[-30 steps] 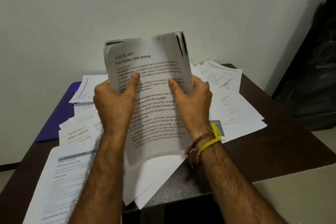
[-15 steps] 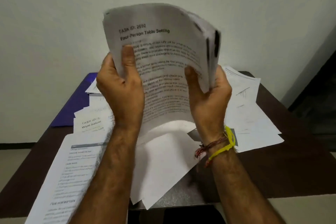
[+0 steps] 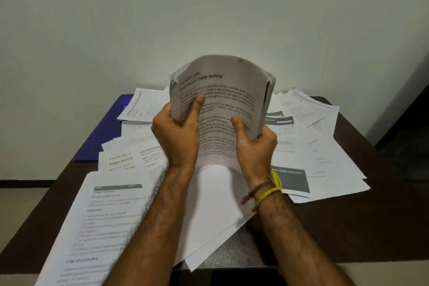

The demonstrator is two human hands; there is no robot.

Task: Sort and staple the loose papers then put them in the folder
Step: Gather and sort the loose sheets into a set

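**Papers gathered, edges not yet squared**

Papers (image 3: pixel 222 109) stand upright at twelve o'clock over the table (image 3: pixel 371 227), clasped by my left hand (image 3: pixel 176 137) and right hand (image 3: pixel 255 146), thumbs on the front sheet. I'd tap the bottom edge level before stapling. Loose sheets (image 3: pixel 320 137) lie all round; the folder (image 3: pixel 104 137) waits at ten o'clock.

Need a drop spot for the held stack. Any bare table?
Bare dark table at the near right, beside the right forearm, and a strip at the left edge below the blue folder. The middle and back are crowded with loose papers.
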